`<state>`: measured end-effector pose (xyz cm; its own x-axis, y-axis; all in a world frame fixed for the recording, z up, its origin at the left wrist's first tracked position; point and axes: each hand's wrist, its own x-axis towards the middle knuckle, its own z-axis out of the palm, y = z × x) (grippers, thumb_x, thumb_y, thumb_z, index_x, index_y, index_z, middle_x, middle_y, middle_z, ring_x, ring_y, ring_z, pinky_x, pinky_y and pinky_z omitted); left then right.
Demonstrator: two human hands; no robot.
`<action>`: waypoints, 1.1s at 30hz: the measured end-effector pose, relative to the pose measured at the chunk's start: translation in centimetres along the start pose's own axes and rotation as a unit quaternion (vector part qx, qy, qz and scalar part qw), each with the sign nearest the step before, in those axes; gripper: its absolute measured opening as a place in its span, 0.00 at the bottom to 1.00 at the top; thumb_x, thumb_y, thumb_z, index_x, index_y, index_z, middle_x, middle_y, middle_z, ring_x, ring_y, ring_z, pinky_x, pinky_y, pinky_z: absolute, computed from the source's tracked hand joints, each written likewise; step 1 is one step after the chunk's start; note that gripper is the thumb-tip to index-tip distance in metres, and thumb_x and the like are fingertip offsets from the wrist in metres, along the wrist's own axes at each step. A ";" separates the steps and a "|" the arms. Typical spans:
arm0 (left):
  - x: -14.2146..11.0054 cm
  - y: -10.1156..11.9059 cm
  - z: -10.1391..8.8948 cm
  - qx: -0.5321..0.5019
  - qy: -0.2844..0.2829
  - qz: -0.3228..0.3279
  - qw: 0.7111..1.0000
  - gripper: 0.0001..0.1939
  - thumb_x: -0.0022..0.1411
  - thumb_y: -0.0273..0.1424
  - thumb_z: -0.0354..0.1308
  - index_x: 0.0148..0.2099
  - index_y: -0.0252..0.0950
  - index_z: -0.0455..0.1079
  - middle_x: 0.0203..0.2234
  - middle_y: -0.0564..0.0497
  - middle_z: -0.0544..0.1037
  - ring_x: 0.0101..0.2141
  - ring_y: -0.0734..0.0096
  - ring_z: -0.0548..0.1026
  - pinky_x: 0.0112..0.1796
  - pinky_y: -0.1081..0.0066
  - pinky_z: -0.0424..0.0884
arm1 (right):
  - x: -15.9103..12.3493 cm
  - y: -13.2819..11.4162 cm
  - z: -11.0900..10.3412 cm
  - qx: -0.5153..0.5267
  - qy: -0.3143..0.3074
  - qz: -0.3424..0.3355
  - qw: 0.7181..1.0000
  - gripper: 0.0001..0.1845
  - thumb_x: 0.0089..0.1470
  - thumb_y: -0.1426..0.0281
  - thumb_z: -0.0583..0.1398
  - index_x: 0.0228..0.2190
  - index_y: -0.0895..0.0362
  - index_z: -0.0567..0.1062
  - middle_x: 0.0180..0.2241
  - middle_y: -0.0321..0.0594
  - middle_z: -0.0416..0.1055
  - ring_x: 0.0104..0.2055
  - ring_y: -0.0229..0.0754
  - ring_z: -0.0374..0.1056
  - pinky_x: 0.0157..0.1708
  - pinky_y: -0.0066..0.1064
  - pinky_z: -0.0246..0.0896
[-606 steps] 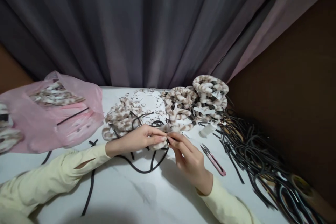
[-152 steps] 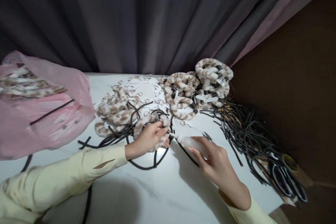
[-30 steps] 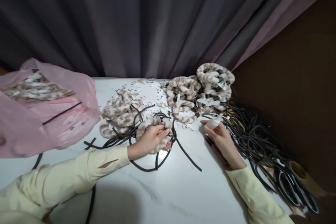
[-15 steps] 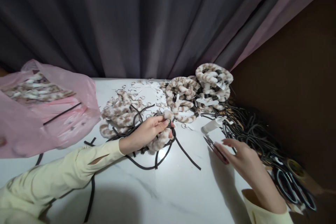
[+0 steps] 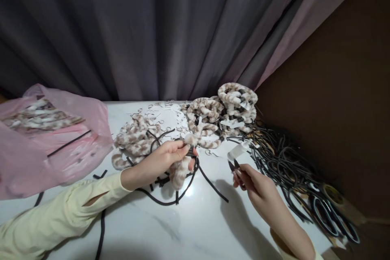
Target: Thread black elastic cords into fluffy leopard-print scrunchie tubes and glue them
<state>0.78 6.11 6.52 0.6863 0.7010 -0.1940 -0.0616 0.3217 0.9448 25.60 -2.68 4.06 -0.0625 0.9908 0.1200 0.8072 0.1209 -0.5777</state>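
Fingers of my left hand [image 5: 170, 156] are closed round a plush ring [image 5: 179, 172], white with brown spots, at its dark join. The ring is lifted over a tangle of black cords [image 5: 163, 201], and part of it is hidden behind the hand. My right hand [image 5: 254, 185] is wrapped round a pair of thread snips [image 5: 236, 170]; the dark blades stick out, pointing up and left, and most of the handle is covered. Just beyond the snips a white squeeze bottle [image 5: 238, 150] lies tilted on its side.
Spotted plush tubes lie in a heap [image 5: 137, 136]. Finished-looking plush rings [image 5: 237, 105] are stacked at the back. Small metal hooks [image 5: 183, 130] are scattered there. A pink plastic bag [image 5: 88, 162] stands left. Black cords [image 5: 283, 166] and large scissors [image 5: 327, 215] lie right.
My right hand has let go of the white squeeze bottle and picked up the thread snips, moving them left off the table. My left hand has raised and turned the plush ring.
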 end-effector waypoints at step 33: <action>0.6 -0.7 -0.1 -0.040 0.069 -0.005 0.997 0.12 0.55 0.37 0.56 0.35 0.32 0.66 0.21 0.52 0.69 0.22 0.75 0.64 0.25 0.75 0.59 | 4.6 -4.3 4.6 0.461 -0.082 0.141 0.872 0.20 0.39 0.57 0.66 0.20 0.60 0.67 0.12 0.31 0.64 0.11 0.25 0.46 0.11 0.21 0.34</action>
<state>1.16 6.41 5.71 0.5818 0.7762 -0.2429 -0.1162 0.3750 0.9197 19.11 1.67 3.40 -0.0826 0.9750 -0.2062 -0.0073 -0.2075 -0.9782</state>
